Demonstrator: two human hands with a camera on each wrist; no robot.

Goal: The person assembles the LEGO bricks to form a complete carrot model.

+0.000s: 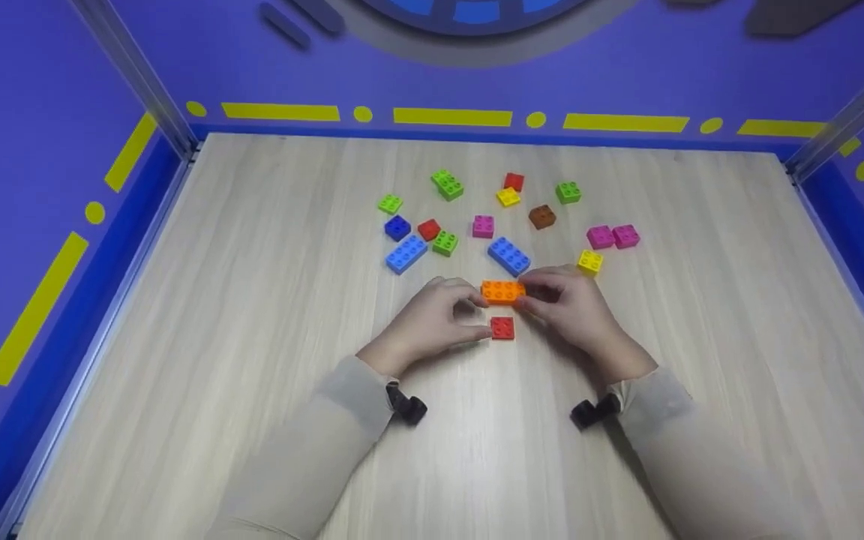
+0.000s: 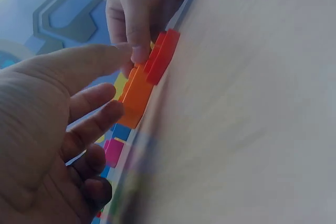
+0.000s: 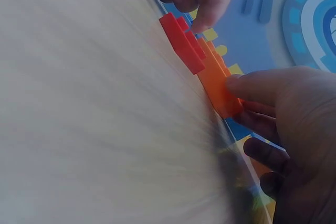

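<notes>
An orange two-by-four toy brick (image 1: 503,292), studs up, lies crosswise at the table's middle. My right hand (image 1: 571,304) pinches its right end between thumb and fingers; the right wrist view shows the thumb (image 3: 247,85) against the side of the orange brick (image 3: 218,87). Just nearer to me sits a small red square brick (image 1: 502,328). At the left, my left hand (image 1: 436,319) has its fingers loosely bent, tips at the orange brick's left end, and its thumb tip beside the red brick. In the left wrist view that hand (image 2: 58,108) holds nothing between thumb and fingers.
Beyond the hands, several loose bricks are scattered, among them two blue long ones (image 1: 406,254) (image 1: 508,256), a brown one (image 1: 542,217) and a pink pair (image 1: 613,237). A yellow brick (image 1: 590,262) lies just past my right hand. Blue panels (image 1: 477,82) wall the table.
</notes>
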